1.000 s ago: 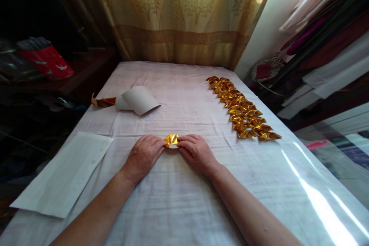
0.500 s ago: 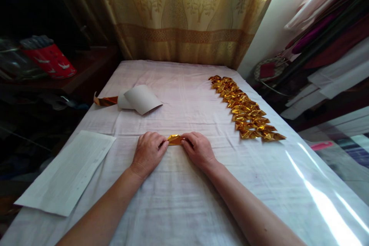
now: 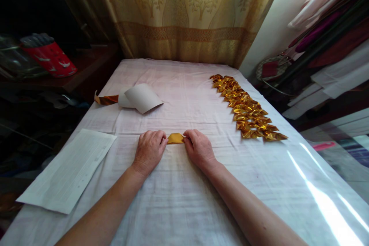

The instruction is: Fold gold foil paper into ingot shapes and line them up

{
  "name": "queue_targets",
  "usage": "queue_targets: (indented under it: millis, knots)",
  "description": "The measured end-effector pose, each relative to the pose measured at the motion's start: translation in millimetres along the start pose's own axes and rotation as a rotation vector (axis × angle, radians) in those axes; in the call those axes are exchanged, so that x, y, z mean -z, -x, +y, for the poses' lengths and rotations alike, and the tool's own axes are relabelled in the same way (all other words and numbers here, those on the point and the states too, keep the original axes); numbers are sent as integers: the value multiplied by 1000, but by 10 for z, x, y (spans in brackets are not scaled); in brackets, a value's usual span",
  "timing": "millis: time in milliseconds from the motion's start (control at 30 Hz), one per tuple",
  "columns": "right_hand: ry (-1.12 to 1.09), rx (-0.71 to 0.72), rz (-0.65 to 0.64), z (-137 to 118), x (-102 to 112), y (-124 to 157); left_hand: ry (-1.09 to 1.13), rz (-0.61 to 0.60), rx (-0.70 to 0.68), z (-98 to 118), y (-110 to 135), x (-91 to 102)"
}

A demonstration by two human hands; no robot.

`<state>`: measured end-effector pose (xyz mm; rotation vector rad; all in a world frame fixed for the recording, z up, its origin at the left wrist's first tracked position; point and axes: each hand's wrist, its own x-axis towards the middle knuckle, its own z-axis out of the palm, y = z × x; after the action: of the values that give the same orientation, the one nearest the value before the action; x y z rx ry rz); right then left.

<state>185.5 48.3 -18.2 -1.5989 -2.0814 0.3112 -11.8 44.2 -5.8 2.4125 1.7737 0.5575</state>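
Between my hands, low over the white cloth, is a small folded piece of gold foil paper [image 3: 175, 138], flat along the bottom and narrower on top. My left hand [image 3: 150, 148] pinches its left end between thumb and fingers. At the other end, my right hand [image 3: 199, 147] holds the right tip the same way. To the right lie two slanting rows of folded gold foil pieces [image 3: 248, 109], shiny and pointed at the ends.
A white cloth [image 3: 184, 188] covers the table. Curled grey-white card [image 3: 144, 98] lies at the back left, beside a copper-coloured foil strip [image 3: 106, 100]. A printed paper sheet [image 3: 69, 171] rests at the left edge. Beyond it, a red pen holder [image 3: 53, 59] stands on a dark cabinet.
The gold foil paper now shows a flatter, matte face instead of bright glints, and more of it shows. My hands have drawn slightly apart, still at its two ends.
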Motion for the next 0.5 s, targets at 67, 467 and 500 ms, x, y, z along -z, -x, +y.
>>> queue_targets:
  millis: [67,467,500]
  knots:
    - [21,2,-7,-4,0,-4,-12,8,-14,-4,1,-5]
    - [153,165,-26,-75,8,37,-127,27,-107,20,13,-5]
    - [170,210,-75,-99,8,39,-132,22,-107,24,12,-2]
